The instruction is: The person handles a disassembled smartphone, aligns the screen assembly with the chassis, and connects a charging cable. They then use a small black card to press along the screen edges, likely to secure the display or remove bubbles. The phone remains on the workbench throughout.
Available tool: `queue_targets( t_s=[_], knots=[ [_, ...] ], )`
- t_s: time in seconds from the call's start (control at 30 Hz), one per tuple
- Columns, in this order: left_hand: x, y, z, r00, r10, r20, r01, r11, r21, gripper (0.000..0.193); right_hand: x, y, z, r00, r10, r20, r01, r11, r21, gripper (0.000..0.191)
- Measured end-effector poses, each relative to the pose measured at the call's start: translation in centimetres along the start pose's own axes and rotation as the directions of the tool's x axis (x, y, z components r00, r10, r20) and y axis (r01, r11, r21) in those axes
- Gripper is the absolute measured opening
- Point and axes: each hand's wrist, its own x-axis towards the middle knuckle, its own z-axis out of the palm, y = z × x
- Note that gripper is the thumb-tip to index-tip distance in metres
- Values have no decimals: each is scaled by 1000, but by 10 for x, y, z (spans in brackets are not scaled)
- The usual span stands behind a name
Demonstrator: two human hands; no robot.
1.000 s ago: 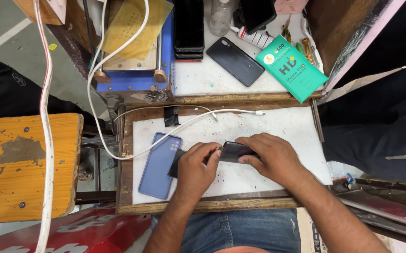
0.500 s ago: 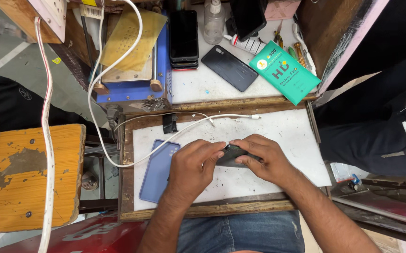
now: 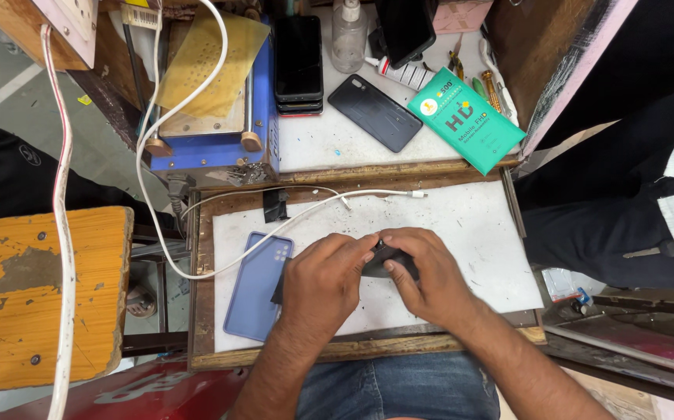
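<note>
Both of my hands close around a dark phone (image 3: pixel 387 261) lying on the white work surface (image 3: pixel 477 233). My left hand (image 3: pixel 323 281) covers its left part, fingers curled over the top edge. My right hand (image 3: pixel 424 274) grips its right end, thumb meeting the left fingers at the top. Most of the phone is hidden under my hands. A blue-violet phone case (image 3: pixel 258 285) lies face down just left of my left hand, touching the phone's hidden end or close to it.
A white cable (image 3: pixel 306 211) crosses the surface above my hands. Behind it are a blue heating machine (image 3: pixel 213 148), stacked dark phones (image 3: pixel 299 62), a black phone back (image 3: pixel 375 112), a green packet (image 3: pixel 465 118), a bottle and tools. A worn wooden stool (image 3: pixel 38 295) stands left. Another person's dark clothing is at right.
My hands have drawn closer together over the dark phone, the right hand sliding left until thumb and left fingers meet. The view has shifted slightly.
</note>
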Motion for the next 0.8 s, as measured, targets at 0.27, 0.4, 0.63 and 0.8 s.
queue_targets(
  t_s=[0.27,0.4,0.63,0.8],
  knots=[
    [6,-10,-3,995,3,95,8,994,-107,24,7,1,2,995,-100,25,101,994,-31,80],
    [7,-10,-2,994,-17,108,31,991,-131,21,10,-2,4,995,-96,3,96,991,-93,84],
    [10,-7,-1,995,19,99,-3,987,-161,18,17,-10,-4,996,-90,-14,87,984,-152,79],
    [13,1,3,997,32,70,-24,993,-118,15,15,-9,-2,999,-31,-27,25,982,-186,72]
  ],
)
